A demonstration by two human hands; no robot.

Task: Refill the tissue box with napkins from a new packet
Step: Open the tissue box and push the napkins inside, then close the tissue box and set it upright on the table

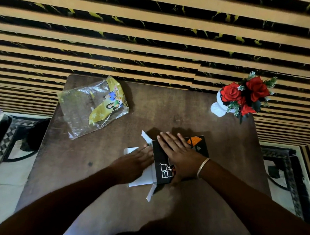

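A black tissue box with orange triangles and white lettering lies flat on the brown table. Its left end is open, with white flaps sticking out. My right hand lies flat on top of the box, fingers spread, pressing it down. A stack of white napkins pokes out of the open end. My left hand rests flat on the napkins, fingers against the box's opening. The clear and yellow plastic packet lies crumpled at the table's far left, apart from both hands.
A white vase with red artificial roses stands at the table's far right corner. A striped black and tan wall rises behind the table. Tiled floor and a patterned rug show on both sides, with a dark frame at far left.
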